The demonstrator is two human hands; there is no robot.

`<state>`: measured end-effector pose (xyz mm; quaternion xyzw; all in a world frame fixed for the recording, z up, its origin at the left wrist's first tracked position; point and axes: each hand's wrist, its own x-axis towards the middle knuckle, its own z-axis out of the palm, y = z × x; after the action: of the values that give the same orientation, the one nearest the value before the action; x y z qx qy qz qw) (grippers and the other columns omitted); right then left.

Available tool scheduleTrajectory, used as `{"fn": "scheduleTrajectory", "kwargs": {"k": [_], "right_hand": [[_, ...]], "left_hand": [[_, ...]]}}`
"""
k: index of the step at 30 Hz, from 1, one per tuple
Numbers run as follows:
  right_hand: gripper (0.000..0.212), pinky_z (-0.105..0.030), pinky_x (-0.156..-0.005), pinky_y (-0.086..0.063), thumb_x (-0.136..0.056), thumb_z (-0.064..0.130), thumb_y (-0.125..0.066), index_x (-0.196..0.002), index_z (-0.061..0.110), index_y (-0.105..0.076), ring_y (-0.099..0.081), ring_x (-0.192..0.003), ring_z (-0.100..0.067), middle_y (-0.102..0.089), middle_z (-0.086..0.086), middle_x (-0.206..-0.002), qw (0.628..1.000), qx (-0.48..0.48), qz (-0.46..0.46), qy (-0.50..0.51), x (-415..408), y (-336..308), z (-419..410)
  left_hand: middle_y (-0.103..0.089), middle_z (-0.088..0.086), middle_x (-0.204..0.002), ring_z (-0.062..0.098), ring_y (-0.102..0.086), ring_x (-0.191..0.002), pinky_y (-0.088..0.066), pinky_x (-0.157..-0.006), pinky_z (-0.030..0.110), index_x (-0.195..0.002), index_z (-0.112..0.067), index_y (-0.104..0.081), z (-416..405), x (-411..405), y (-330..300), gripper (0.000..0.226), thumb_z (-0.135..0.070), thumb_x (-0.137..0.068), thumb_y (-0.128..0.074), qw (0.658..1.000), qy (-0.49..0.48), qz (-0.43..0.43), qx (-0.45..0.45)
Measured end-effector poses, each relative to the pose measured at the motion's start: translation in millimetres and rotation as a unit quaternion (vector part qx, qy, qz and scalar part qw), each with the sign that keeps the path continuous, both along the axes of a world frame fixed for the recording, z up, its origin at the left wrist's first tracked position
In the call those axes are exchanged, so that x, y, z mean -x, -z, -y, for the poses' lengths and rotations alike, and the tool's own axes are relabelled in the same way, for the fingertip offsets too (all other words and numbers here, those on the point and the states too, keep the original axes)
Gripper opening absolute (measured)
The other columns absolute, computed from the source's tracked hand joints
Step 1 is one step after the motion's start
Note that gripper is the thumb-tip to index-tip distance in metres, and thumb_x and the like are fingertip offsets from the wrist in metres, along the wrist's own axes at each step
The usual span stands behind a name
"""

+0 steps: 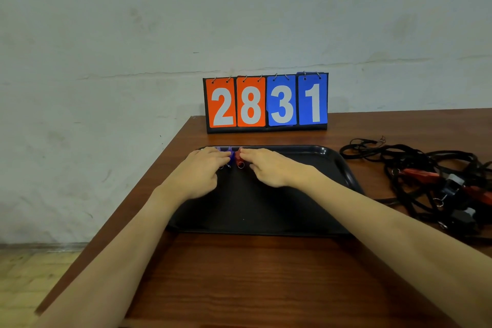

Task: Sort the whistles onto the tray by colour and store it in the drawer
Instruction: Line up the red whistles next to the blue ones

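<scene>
— Both hands at the tray's (343, 168) far-left corner: left hand (202, 170) fingers a purple whistle (226, 154), right hand (266, 168) a red whistle (237, 158); grips unclear.
— Remaining?
— Most: tangled whistles (436, 181) lie right of the tray; no drawer in sight.

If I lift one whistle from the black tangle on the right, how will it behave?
The tangle looks like floppy cords, so neighbours would probably drag along. The whistles seem small and likely light. Ring clips may snag.
</scene>
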<state>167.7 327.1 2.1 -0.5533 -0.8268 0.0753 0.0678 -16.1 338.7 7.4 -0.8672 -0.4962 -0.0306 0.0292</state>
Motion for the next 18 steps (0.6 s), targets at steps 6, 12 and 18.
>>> {"fn": "scheduleTrajectory", "kwargs": {"k": [6,12,18], "right_hand": [[0.051,-0.037,-0.117,-0.027,-0.099,0.009,-0.044,-0.148,0.014,-0.031,-0.03,-0.143,-0.021,-0.029,-0.005,-0.156,1.0,-0.017,-0.017,0.011,-2,-5,9],[0.052,-0.036,-0.118,-0.021,-0.1,0.015,-0.044,-0.15,0.018,-0.029,-0.021,-0.146,-0.019,-0.023,-0.001,-0.159,0.999,-0.016,-0.022,0.04,-27,-10,43],[0.052,-0.033,-0.116,-0.022,-0.098,0.019,-0.049,-0.147,0.022,-0.035,-0.024,-0.145,-0.013,-0.027,0.004,-0.157,0.993,-0.056,-0.069,0.083,-85,-13,95]], "left_hand": [[-0.027,-0.004,-0.157,0.017,-0.026,-0.144,-0.022,-0.118,0.038,-0.148,-0.025,-0.032,5,4,-5,0.061,-0.009,-0.092,-0.052,0.994,-0.03,0.064,-0.081],[-0.045,0.0,-0.146,0.018,-0.042,-0.134,-0.035,-0.112,0.037,-0.139,-0.02,-0.046,16,13,-3,0.045,-0.013,-0.095,-0.051,0.978,-0.048,0.181,-0.095],[-0.049,-0.001,-0.142,0.016,-0.042,-0.133,-0.034,-0.111,0.034,-0.137,-0.022,-0.049,35,-4,-6,0.045,-0.012,-0.093,-0.054,0.985,0.007,0.145,-0.092]]}}
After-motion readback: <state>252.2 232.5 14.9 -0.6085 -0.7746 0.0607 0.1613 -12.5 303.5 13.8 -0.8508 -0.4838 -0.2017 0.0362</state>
